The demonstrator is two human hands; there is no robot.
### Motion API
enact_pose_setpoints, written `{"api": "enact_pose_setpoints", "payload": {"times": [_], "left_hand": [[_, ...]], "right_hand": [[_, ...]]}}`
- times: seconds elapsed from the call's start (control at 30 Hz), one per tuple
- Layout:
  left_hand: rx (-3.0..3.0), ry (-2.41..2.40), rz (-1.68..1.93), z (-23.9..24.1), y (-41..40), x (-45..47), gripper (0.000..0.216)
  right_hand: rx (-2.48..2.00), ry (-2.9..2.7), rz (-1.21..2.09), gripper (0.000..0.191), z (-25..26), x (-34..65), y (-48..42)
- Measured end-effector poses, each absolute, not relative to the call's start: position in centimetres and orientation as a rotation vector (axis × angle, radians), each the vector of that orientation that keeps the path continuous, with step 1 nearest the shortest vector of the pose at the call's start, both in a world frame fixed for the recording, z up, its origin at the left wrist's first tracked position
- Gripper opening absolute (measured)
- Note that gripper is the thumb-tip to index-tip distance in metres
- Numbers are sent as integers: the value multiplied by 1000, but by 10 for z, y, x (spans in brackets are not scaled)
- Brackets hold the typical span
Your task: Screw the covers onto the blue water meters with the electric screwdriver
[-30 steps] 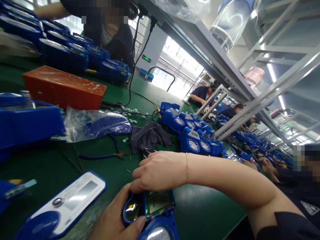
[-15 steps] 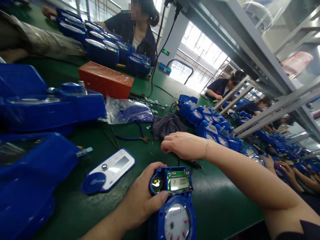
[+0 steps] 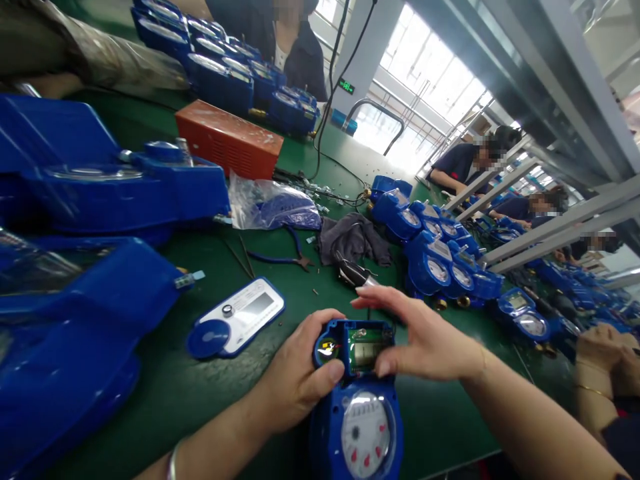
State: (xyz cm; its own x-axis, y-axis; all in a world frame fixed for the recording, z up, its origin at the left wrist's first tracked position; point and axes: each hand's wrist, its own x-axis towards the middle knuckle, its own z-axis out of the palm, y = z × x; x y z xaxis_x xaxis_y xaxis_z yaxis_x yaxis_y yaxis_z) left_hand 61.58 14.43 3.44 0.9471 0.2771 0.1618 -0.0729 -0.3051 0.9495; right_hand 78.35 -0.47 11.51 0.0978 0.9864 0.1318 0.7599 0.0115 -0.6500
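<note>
Right hand [image 3: 430, 340] returned, fingers apart over left-gripped meter [image 3: 357, 407], dial end nearest.

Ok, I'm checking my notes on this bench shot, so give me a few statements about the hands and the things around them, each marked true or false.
1. The left hand grips the open blue meter by its upper left side. True.
2. The right hand lies flat on the green table, away from the meter. False: its thumb rests on the meter's exposed display section.
3. A white and blue cover lies on the table left of the meter. True.
4. The orange box stands right beside the held meter. False: it stands far back across the table.
5. Blue-handled pliers lie behind the cover. True.
</note>
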Motion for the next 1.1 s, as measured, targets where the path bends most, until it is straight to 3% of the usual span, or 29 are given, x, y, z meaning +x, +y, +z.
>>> {"api": "enact_pose_setpoints", "payload": {"times": [0.03, 0.13, 0.37, 0.5, 0.7, 1.1], "left_hand": [[1858, 138, 371, 34, 144, 616, 43], [1868, 113, 424, 35, 141, 615, 34], [1930, 169, 488, 32, 135, 614, 30], [1972, 165, 559, 29, 133, 613, 29], [1978, 145, 637, 29, 129, 614, 29], [1910, 180, 625, 27, 124, 612, 32]], "right_hand": [[-1811, -1682, 469, 80, 111, 774, -11], [-1859, -1611, 317, 70, 96, 753, -24], [-1614, -1508, 136, 66, 73, 741, -16], [-1872, -1425, 82, 75, 80, 730, -7], [-2039, -1323, -53, 52, 83, 718, -3], [-1949, -1284, -101, 47, 82, 717, 0]]}}
